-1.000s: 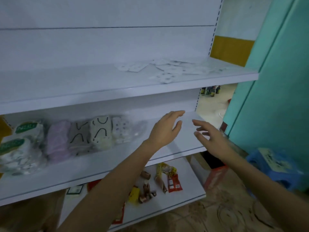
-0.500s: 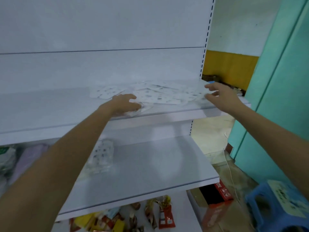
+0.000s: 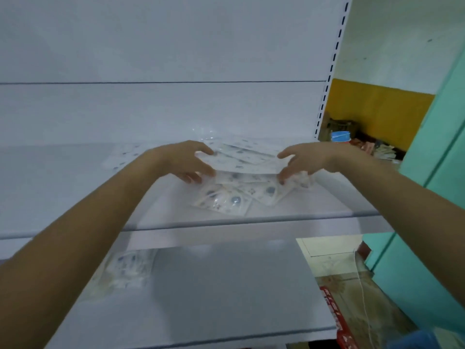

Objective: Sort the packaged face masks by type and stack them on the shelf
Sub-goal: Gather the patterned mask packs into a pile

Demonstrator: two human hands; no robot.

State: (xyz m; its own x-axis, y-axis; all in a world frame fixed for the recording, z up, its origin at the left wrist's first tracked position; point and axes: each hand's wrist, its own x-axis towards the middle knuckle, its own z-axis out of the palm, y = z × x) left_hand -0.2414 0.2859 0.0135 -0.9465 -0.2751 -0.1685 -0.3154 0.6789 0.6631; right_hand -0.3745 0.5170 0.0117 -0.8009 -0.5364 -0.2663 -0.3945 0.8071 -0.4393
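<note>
Here, in the head view, both hands reach onto the upper shelf [image 3: 75, 187]. The left hand [image 3: 186, 161] and the right hand [image 3: 305, 159] hold a thin stack of packaged masks [image 3: 245, 159] between them, each pinching one short end, thumb on top and fingers curled beneath. The stack's long axis runs from 9 o'clock to 3 o'clock, flat and roughly level, so neither hand is the nearer one; they share it evenly.

Just under the stack, toward 6 o'clock, loose packets [image 3: 226, 201] lie fanned and overlapping on the shelf board, their printed faces up. Whether the held stack touches them I cannot tell.

On the lower shelf [image 3: 226, 285], at about 8 o'clock from the hands, a blurred bundle of printed masks [image 3: 125, 270] leans near the left forearm. Squaring the held stack probably calls for both hands pressing inward along that 9-to-3 line.
</note>
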